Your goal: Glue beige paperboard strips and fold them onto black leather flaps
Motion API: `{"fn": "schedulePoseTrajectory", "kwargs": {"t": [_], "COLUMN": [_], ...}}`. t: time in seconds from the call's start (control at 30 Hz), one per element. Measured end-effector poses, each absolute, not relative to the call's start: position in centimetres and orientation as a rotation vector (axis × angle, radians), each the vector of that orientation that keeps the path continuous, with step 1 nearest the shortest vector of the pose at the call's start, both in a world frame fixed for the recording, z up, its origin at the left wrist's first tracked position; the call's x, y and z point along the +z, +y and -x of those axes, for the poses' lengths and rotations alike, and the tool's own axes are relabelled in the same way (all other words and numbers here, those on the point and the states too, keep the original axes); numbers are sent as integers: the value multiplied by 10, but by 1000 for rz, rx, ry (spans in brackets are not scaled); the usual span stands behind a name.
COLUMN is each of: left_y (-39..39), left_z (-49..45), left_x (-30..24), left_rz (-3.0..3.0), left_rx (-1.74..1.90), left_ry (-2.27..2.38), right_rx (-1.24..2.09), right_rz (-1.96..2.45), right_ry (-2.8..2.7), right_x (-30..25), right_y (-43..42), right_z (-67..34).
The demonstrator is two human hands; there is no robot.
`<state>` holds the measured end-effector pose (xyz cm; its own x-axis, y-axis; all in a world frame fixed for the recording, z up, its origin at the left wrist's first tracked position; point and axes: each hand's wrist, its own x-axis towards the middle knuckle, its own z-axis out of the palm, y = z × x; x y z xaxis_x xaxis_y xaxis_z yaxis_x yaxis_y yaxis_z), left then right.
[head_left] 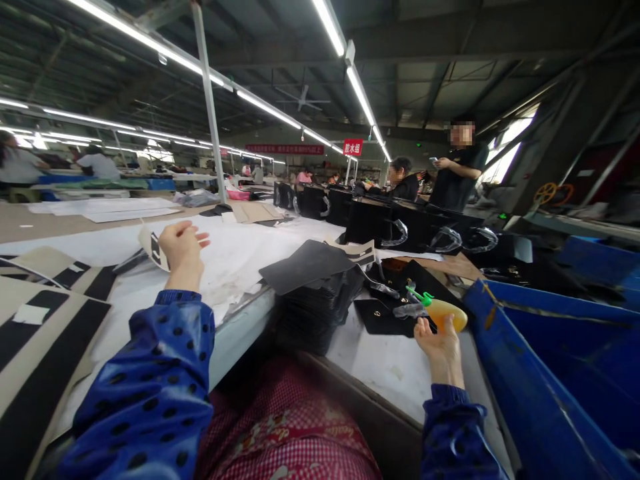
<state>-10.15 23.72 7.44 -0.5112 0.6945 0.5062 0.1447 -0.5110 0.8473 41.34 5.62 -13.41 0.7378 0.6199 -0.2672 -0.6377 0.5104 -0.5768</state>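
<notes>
My left hand [183, 250] reaches out over the white-covered table [240, 260] and pinches a curved cream-and-black card piece [153, 248] by its edge. My right hand [440, 347] is closed round a yellow squeeze bottle with a green nozzle [443, 310], held tilted over a flat black piece [383, 317]. Both arms wear blue dotted sleeves. A stack of black sheets [313, 293] stands between my hands at the table's edge.
A blue bin [550, 373] fills the right side. Black bags with clear handles [420, 230] line the far table. Cream-and-black flat panels [45, 313] lie at the left. Two people [450, 170] stand behind the bags; others work far left.
</notes>
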Motion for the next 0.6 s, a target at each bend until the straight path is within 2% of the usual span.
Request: {"fn": "schedulePoseTrajectory", "kwargs": {"t": [0.13,0.27,0.43,0.6], "left_y": [202,139,72,52], "left_z": [59,30,14,-19], "left_x": [91,79,16,-63], "left_rz": [-1304,-1480,-1573,-1442], "left_rx": [2007,1837,1385,971], "left_ry": [1097,862,770,757], "right_rx": [781,815,849,774], "right_rz": [794,782,702,586], "right_ry": [-10,-46,-117,-238], "right_x": [-128,-110,-93,-58], "right_y": [82,100,73,27], "right_z": [-417,-412,-397,-379]}}
